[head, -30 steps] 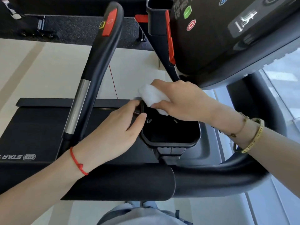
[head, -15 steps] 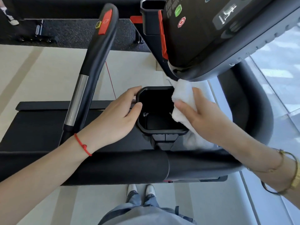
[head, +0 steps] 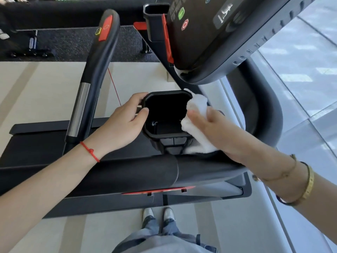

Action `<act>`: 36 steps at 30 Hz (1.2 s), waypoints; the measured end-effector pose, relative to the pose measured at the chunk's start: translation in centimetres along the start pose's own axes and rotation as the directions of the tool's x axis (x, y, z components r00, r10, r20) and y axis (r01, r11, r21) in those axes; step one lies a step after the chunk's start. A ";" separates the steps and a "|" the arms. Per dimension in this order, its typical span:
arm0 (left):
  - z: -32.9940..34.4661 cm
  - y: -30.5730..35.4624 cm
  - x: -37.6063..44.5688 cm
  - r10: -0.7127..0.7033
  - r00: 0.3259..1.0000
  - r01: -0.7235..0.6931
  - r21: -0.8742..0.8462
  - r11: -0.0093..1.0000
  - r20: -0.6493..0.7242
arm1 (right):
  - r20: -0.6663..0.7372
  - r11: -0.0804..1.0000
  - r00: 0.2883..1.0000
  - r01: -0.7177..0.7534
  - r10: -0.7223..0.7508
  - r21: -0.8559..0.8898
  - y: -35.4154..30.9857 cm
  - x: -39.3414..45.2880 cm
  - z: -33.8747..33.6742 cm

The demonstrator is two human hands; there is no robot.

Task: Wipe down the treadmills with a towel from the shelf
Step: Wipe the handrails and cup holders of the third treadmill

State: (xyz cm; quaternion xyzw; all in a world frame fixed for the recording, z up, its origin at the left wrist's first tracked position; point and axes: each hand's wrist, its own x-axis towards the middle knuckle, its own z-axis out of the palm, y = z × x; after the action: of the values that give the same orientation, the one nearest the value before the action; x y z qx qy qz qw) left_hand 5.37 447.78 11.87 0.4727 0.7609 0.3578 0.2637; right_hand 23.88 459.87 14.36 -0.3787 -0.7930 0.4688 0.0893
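I am wiping the black cup holder (head: 166, 115) on the treadmill (head: 127, 172). My left hand (head: 124, 125) grips its left rim. My right hand (head: 217, 132) presses the one white towel (head: 196, 125) on its right rim. Next I should rub along the rim. I count two hands, one towel.

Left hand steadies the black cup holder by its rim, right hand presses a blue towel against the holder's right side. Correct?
One thing is off: the towel is white, not blue, as the head view shows. The rest stands: the left hand steadies the black cup holder by its rim, and the right hand presses the towel against its right side.
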 end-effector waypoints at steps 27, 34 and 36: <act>-0.4 -1.0 0.2 0.020 0.999 -0.023 -0.101 0.995 -0.031 | 0.213 0.716 0.893 0.447 -0.398 -0.537 -2.5 -2.0 1.9; -0.6 -0.8 -0.2 -0.023 0.999 0.017 -0.126 0.992 -0.041 | 0.306 0.646 0.913 0.407 -0.269 -0.646 -4.2 3.5 1.8; -0.7 -0.7 -0.3 -0.026 0.999 0.023 -0.113 0.993 -0.026 | 0.379 0.734 0.915 0.352 -0.139 -0.581 -4.3 4.6 1.7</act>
State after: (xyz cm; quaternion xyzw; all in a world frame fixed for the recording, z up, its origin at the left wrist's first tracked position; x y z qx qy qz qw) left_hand 4.62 447.14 11.78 0.4428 0.7488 0.4033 0.2840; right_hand 17.62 460.64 15.93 -0.1981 -0.9516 0.2087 -0.1083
